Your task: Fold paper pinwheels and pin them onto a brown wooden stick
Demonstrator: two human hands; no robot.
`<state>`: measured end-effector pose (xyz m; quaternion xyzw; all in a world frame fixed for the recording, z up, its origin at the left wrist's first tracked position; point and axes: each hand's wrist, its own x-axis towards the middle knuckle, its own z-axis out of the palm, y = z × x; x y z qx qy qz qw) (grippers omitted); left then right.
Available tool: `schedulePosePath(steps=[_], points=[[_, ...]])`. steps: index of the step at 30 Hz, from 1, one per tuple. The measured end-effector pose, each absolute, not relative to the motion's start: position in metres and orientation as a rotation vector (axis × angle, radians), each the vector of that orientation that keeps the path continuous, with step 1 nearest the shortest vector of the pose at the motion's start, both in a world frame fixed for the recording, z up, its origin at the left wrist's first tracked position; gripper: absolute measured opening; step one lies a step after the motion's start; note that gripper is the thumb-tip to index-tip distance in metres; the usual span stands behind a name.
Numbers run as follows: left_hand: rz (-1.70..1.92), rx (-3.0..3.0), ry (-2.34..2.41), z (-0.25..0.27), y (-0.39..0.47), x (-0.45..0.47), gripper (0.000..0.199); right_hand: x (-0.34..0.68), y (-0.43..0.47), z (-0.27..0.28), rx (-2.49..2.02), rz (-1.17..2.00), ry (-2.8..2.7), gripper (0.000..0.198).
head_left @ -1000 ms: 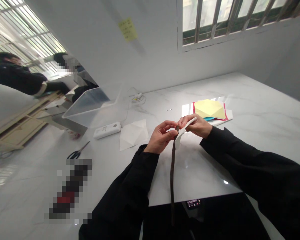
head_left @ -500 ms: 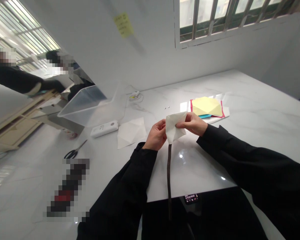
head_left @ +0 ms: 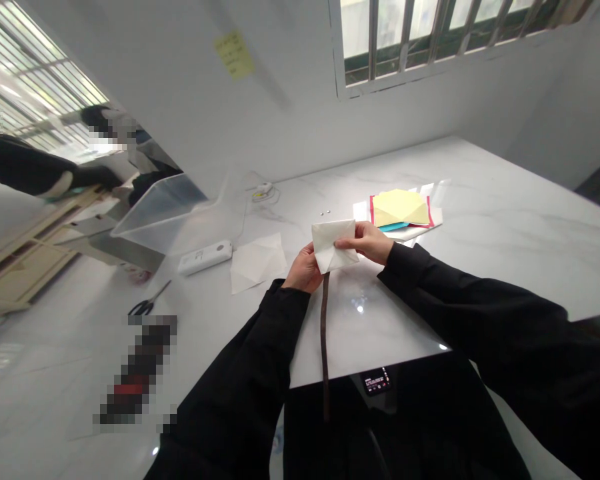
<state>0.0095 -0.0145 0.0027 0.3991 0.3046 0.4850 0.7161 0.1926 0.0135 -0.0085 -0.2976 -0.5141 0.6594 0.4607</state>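
A small square of folded white paper [head_left: 333,235] is held up above the table between my two hands. My left hand [head_left: 303,270] grips its left and lower side from behind, with part of the fingers hidden by the paper. On the right, my right hand [head_left: 370,241] pinches the edge, thumb lying on the paper's front near the middle, where the creases meet. A dark brown strip [head_left: 324,327] hangs down below the folded paper, past the table's edge; its upper end is hidden behind paper and hand.
Left of my hands lie a creased white sheet [head_left: 258,263], a white power bank [head_left: 205,257] and scissors [head_left: 147,305]. A clear plastic bin [head_left: 165,210] stands behind them. Coloured papers [head_left: 401,208] are stacked at the right, near two tiny shiny pieces [head_left: 325,213]. Other people [head_left: 25,163] are far left.
The folded paper now faces me more squarely, its lower flaps lying flatter. Both hands still hold it. The whole view has shifted slightly.
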Motion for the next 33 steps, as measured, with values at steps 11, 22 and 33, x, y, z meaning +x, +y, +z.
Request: schedulePosePath(steps=[11, 22, 33], points=[[1.060, 0.899, 0.669, -0.007, -0.009, 0.004, 0.053, 0.193, 0.013, -0.003, -0.791, 1.624, -1.323, 0.052], [1.231, 0.842, 0.690, 0.002, 0.000, -0.005, 0.048, 0.195, 0.015, -0.006, -0.918, 1.656, -1.242, 0.050], [1.454, 0.714, 0.805, 0.011, 0.007, -0.017, 0.024, 0.194, 0.002, 0.005, -0.692, 2.049, -1.955, 0.053]])
